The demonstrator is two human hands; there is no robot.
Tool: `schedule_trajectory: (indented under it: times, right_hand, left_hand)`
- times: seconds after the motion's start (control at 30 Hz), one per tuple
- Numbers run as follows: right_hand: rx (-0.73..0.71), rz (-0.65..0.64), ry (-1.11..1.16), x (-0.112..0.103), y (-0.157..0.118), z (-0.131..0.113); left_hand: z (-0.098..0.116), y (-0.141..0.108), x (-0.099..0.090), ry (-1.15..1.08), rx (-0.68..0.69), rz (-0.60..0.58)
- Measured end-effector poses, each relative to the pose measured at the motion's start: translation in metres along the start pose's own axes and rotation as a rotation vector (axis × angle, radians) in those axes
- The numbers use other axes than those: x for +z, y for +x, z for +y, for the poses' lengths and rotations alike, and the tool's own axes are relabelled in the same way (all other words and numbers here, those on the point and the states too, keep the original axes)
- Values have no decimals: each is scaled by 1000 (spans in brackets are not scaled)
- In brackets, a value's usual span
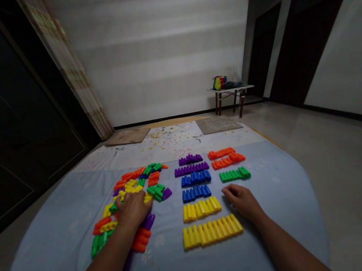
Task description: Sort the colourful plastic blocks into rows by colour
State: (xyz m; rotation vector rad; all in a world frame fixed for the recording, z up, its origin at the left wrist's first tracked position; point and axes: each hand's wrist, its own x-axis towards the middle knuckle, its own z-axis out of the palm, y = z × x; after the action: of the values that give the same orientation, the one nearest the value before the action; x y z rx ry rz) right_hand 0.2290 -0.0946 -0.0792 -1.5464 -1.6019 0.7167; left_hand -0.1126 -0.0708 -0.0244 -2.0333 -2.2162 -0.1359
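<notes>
Forearms (108, 257) bare, extended near to far. Left hand (133, 207), left of centre: back upward, fingertips hidden. Right hand (242, 198), right of centre: fingers (230, 192) loosely curled.

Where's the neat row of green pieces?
In the head view, the green row is right of centre on the table, just beyond the right hand, with the orange rows behind it and blue rows to its left.

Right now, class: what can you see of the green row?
The green row consists of short, glossy, plastic-looking tubes lying side by side on the blue cloth, pointing roughly forward. Its edge looks uneven towards the right. It sits between the nearer orange row and the right hand, apart from both.
</notes>
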Motion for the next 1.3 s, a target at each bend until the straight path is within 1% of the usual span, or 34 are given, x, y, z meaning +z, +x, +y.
schedule_trajectory:
  times: [0.13, 0.23, 0.3, 0.37, 0.43, 0.53, 0.6, 0.67, 0.77, 0.93, 1.03, 1.1, 1.2, 1.3]
  right_hand:
    - [11, 5, -1, 0, 1, 0]
    - [5, 18, -2, 0, 1, 0]
    - [-3, 30, 0, 0, 2, 1]
    - [0, 32, 3, 0, 2, 1]
    - [5, 27, 5, 0, 2, 2]
    - [3, 25, 4, 0, 2, 2]
    - [-3, 24, -2, 0, 1, 3]
    - [-10, 21, -9, 0, 1, 3]
    - [-10, 21, -17, 1, 1, 5]
    - [-8, 35, -9, 1, 3, 7]
    - [-10, 53, 5, 1, 3, 6]
    - [-6, 59, 21, 0, 3, 5]
    - [6, 68, 47, -1, 3, 2]
    - [0, 86, 51, -1, 3, -1]
  left_hand:
    - [-2, 0, -1, 12, -5, -1]
    - [-8, -5, -5, 12, 8, 74]
    - [-10, -11, -10, -9, 39, 108]
    - [-8, -20, -13, -88, 100, 104]
    - [-2, -32, -15, -231, 196, 35]
    - [10, -52, -10, -449, 350, -155]
    - [18, -64, -5, -529, 406, -269]
    - [23, -72, 0, -580, 427, -318]
    - [25, -77, 5, -634, 407, -310]
    - [23, -74, 7, -648, 368, -270]
    - [23, -70, 2, -618, 367, -277]
    - [26, -69, -4, -608, 361, -259]
    - [41, -73, -16, -627, 365, -216]
    - [70, -81, -22, -665, 420, -189]
